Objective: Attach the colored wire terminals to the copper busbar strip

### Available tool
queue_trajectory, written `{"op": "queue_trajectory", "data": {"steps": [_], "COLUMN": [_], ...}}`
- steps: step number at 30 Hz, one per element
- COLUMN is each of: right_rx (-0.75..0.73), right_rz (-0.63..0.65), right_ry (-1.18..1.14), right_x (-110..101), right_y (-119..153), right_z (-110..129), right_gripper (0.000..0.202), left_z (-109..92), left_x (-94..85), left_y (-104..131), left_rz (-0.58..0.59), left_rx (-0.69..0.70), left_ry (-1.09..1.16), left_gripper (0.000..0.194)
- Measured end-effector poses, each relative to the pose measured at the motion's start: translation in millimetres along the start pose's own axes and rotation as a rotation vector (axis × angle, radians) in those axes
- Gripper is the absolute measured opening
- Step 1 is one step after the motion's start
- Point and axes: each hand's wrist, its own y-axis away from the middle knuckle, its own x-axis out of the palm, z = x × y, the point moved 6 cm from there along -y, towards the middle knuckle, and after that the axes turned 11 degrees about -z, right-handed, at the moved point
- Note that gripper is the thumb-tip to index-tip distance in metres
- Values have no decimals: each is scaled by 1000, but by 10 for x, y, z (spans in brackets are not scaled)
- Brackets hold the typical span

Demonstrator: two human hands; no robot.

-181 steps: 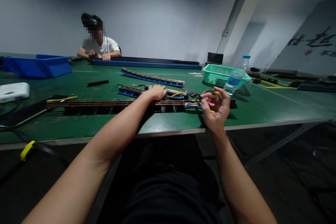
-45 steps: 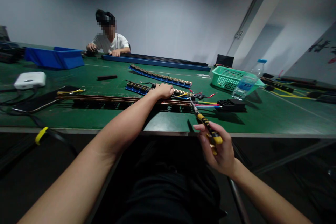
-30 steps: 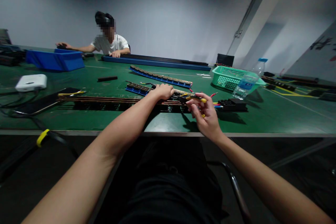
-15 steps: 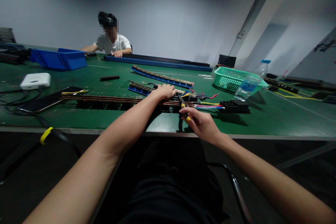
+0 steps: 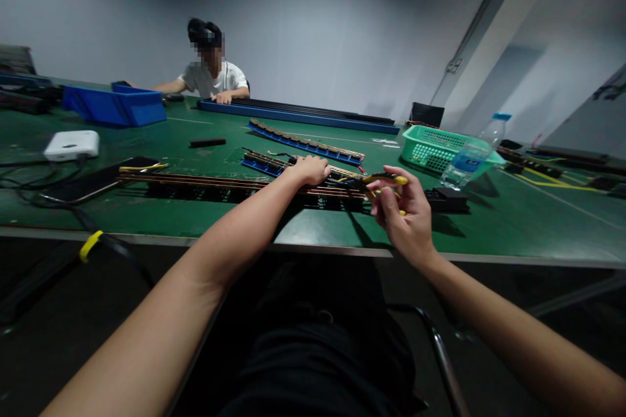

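My right hand (image 5: 408, 218) is closed around a pair of pliers (image 5: 384, 177) with black and yellow handles. The handles are spread apart, and the jaws point left toward a long black strip with copper rods (image 5: 235, 182). My left hand (image 5: 312, 171) lies over this strip with its fingers curled down on it; the fingertips are partly hidden. Just behind that hand is a short blue strip with copper rods (image 5: 259, 164). The long strip's right end has a black block (image 5: 447, 200), and my right hand covers the coloured wires beside it.
A curved blue strip (image 5: 308, 142) lies farther back. To the right stand a green basket (image 5: 425, 148) and a water bottle (image 5: 460, 166). A blue bin (image 5: 117, 106), white box (image 5: 72, 144) and phone (image 5: 98, 180) are at left. Across the table sits a person (image 5: 215, 78) by a long blue tray (image 5: 293, 114).
My right hand has moved right and slightly up with the pliers, which have turned from steep to nearly level, with their handles now apart. My left hand stays at the strip.
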Motion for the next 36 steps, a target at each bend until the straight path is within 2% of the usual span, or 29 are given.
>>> {"op": "queue_trajectory", "data": {"steps": [5,10,13,16,20,22,24,29,31,36], "right_rx": [31,89,80,-49,-314,-333,-249,38,48,-61], "right_rz": [-41,70,120,202,483,521,421,22,-57,-204], "right_ry": [-36,-100,-45,123,324,333,307,24,-53,-49], "right_x": [-21,74,115,158,313,338,298,86,21,-218], "right_y": [-141,-220,-228,-196,-26,30,11,-107,-129,-178], "right_z": [-30,-210,-287,-252,-163,-171,-210,-274,-219,25], "right_gripper": [34,40,37,25,17,17,17,29,32,32], "left_z": [5,-1,-6,-11,-7,-8,-15,-11,4,16], "left_x": [15,-1,-9,-14,-13,-17,-24,-1,20,34], "left_y": [-14,-6,4,7,7,11,17,2,-15,-28], "left_rz": [-12,-8,-3,-4,16,24,23,1,-6,-4], "left_rx": [9,-8,-8,1,-14,-23,-19,4,7,16], "left_ry": [3,4,8,9,14,16,15,5,1,-8], "left_gripper": [47,47,48,47,44,44,44,47,48,46]}}
